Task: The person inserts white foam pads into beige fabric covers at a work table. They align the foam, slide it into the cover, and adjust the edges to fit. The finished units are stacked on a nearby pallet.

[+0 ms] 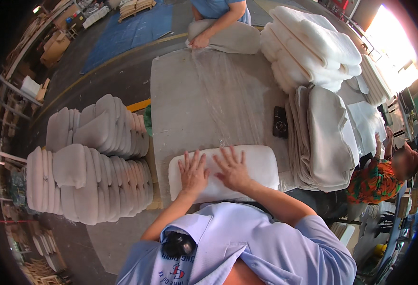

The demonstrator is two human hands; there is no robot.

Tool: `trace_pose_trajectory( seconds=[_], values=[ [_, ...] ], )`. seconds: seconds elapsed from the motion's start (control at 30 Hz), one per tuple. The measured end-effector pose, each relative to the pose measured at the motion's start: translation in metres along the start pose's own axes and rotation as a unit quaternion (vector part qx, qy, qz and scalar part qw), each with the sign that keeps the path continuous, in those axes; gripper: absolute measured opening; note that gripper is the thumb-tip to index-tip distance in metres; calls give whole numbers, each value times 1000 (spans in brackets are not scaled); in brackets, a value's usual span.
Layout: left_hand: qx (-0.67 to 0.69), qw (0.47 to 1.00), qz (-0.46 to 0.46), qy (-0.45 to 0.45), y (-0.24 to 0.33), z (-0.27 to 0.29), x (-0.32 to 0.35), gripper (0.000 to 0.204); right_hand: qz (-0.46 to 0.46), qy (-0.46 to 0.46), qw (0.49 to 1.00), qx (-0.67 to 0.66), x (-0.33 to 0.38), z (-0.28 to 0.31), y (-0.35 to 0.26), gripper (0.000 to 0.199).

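Observation:
A white padded cushion (261, 166) with rounded corners lies flat at the near edge of the work table (180, 109). My left hand (193, 173) rests on its left half, fingers spread. Over the middle of the cushion, my right hand (232, 170) also lies with fingers stretched apart, palm down. Neither hand grips anything. Clear plastic film (223, 90) covers the middle of the table beyond the cushion. A dark phone (280, 122) lies to the right, beside a stack of folded grey fabric covers (330, 137).
White batting sheets (308, 45) are piled at the far right. Several finished-looking grey cushions (92, 180) stand in rows on the left. Across the table a co-worker's hand (200, 41) holds a grey cover (228, 38). Another person in a patterned shirt (372, 183) is at the right.

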State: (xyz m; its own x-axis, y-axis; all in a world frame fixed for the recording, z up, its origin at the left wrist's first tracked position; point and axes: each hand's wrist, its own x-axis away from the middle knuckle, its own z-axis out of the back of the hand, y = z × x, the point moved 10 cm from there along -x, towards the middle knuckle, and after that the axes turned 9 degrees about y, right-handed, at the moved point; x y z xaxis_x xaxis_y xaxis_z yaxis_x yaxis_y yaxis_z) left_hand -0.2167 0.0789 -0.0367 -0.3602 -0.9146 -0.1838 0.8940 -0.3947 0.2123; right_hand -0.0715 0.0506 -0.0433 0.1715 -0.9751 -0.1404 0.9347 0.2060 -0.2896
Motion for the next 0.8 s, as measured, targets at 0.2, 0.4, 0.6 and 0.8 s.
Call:
trace_pose_trajectory(
  seconds=[0.2,0.4,0.6,0.8],
  values=[
    [33,999,-14,9,-5,-9,21,68,67,-45,997,-21,3,-23,-21,75],
    [22,1000,-17,6,-8,-10,23,69,65,-70,995,-24,2,-21,-18,74],
    [6,1000,-16,-25,11,-7,27,73,52,-109,992,-25,4,-21,-9,79],
    [4,998,-38,-40,21,-17,52,75,92,-105,990,-35,18,-2,-3,88]
  ],
)
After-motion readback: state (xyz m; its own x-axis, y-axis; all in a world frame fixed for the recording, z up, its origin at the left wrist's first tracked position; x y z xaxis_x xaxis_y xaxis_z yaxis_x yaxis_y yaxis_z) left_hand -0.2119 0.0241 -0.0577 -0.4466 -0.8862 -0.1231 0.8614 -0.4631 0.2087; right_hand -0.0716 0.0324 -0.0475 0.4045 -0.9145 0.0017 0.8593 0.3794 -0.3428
